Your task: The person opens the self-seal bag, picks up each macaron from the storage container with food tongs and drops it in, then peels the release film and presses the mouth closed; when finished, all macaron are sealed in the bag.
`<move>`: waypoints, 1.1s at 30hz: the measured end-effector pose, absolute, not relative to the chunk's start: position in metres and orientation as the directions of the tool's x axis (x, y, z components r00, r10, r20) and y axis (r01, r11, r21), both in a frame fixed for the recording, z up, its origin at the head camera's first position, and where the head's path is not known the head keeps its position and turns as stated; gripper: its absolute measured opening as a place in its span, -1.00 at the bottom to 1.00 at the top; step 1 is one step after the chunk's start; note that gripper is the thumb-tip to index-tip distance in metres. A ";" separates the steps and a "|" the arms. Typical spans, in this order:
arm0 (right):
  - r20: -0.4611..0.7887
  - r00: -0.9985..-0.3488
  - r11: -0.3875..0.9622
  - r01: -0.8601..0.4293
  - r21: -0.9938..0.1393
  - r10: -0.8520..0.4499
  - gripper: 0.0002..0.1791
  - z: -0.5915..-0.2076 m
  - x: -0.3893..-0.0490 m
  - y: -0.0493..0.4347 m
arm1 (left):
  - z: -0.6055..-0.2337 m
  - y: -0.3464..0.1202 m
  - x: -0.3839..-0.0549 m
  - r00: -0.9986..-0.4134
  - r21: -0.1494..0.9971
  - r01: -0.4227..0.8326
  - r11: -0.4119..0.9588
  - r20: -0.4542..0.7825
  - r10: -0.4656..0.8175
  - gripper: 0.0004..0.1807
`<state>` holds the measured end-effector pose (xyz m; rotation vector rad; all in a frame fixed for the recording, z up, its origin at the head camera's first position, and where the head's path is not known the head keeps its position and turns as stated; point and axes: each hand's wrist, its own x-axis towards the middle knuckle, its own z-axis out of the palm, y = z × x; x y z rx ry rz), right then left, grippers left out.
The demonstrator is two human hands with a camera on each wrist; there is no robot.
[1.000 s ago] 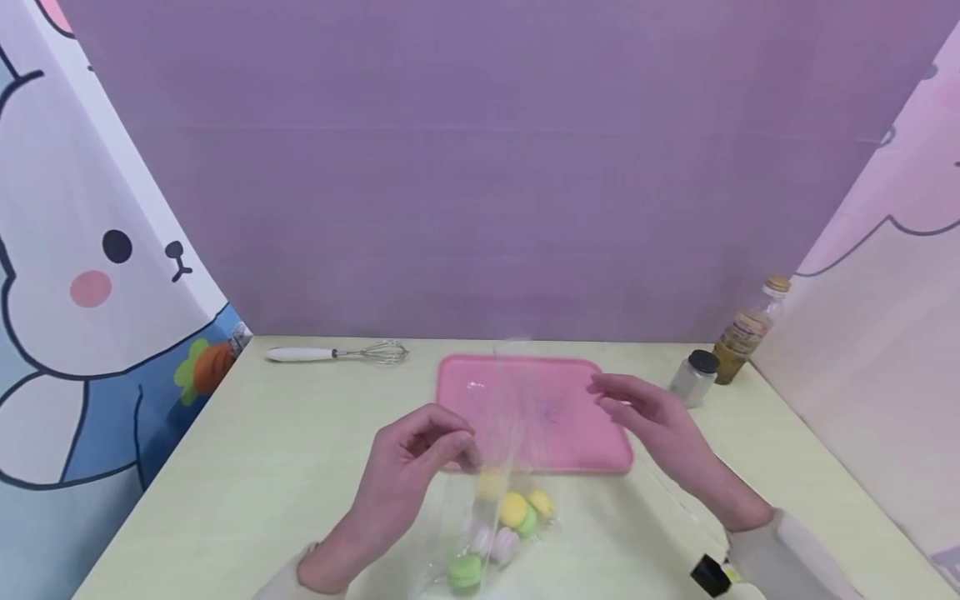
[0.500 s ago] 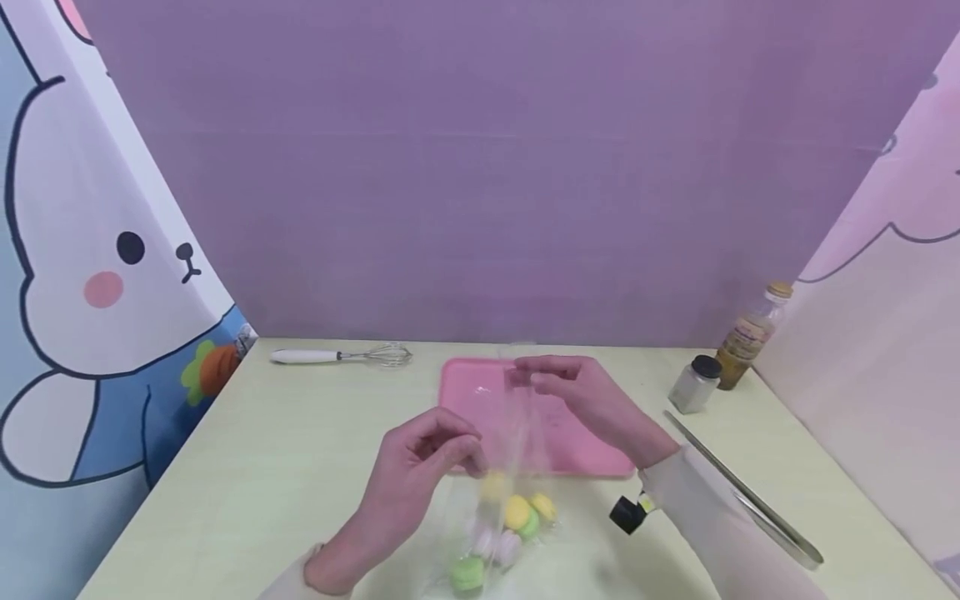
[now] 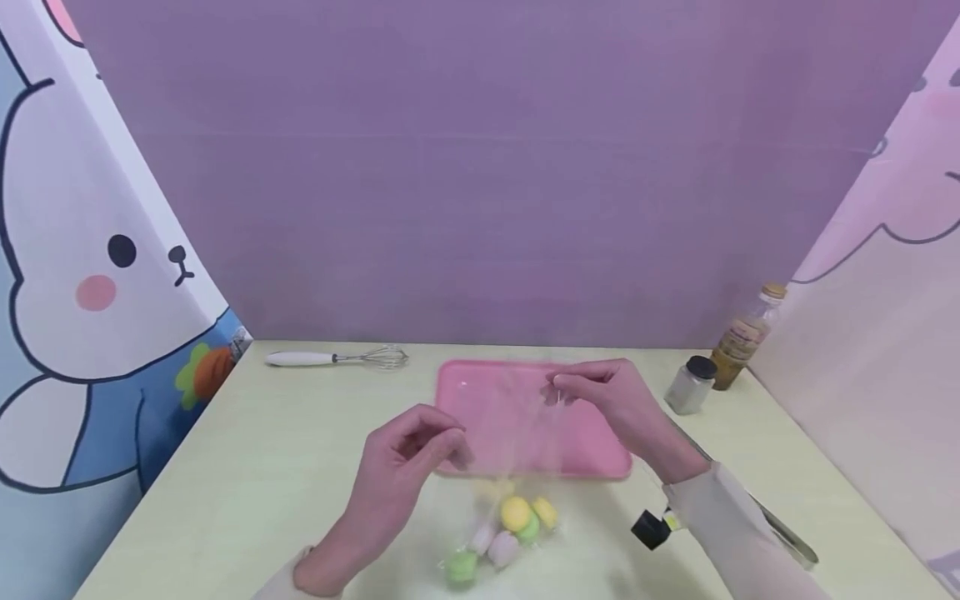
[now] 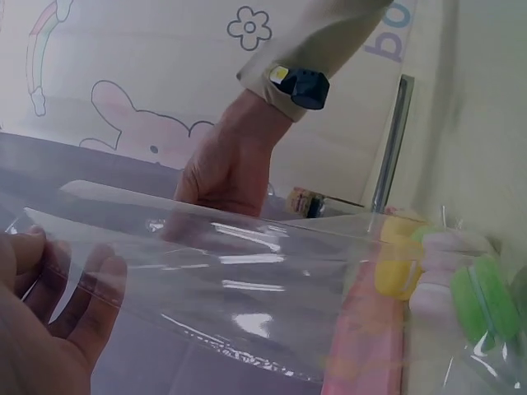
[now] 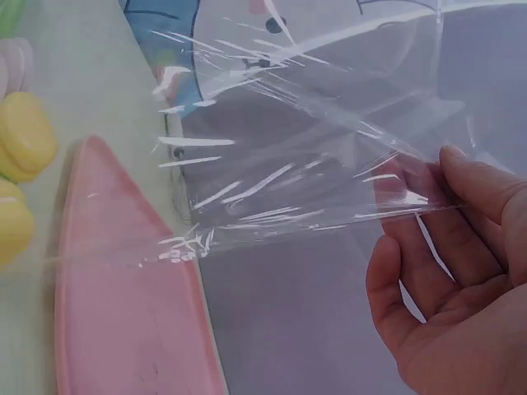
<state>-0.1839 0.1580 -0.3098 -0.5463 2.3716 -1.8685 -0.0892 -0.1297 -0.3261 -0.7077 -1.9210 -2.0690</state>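
A clear plastic bag (image 4: 247, 271) stands upright with its mouth up, spread between both hands. In its bottom lie several macarons: yellow (image 3: 515, 513), green (image 3: 461, 567) and pale lilac (image 3: 503, 550). My left hand (image 3: 397, 479) pinches the left edge of the bag's mouth between thumb and fingers. On the other side my right hand (image 3: 611, 404) pinches the opposite edge, its thumb on the film in the right wrist view. Behind the bag lies a pink tray (image 3: 465, 400), visible through the film.
A whisk (image 3: 337, 358) with a white handle lies at the back left. To the right stand a black-lidded jar (image 3: 691, 387) and a corked bottle (image 3: 742, 342) of amber liquid. Long metal tongs (image 3: 783, 529) lie partly under the right forearm. A purple wall (image 3: 480, 208) closes the back.
My right hand has come left to the bag, taken hold of its edge and drawn it back right, widening the bag. The left hand keeps its hold, nearly in place.
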 end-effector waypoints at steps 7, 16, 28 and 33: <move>0.174 -0.923 0.218 -0.258 -0.941 -0.343 -0.74 -0.300 -0.165 0.173 | -0.327 -0.144 -0.088 -0.870 0.873 0.484 -0.066 0.488 0.069 -0.96; 0.158 -0.926 0.287 -0.264 -0.921 -0.344 -0.77 -0.288 -0.138 0.184 | -0.327 -0.154 -0.088 -0.876 0.876 0.478 -0.062 0.480 0.039 -0.91; 0.250 -0.888 0.234 -0.357 -0.904 -0.386 -0.76 -0.285 -0.119 0.184 | -0.323 -0.159 -0.092 -0.849 0.854 0.517 -0.054 0.520 0.094 -0.96; 0.265 -0.889 0.239 -0.369 -0.898 -0.373 -0.77 -0.284 -0.114 0.185 | -0.318 -0.158 -0.093 -0.857 0.859 0.512 -0.021 0.512 0.058 -0.96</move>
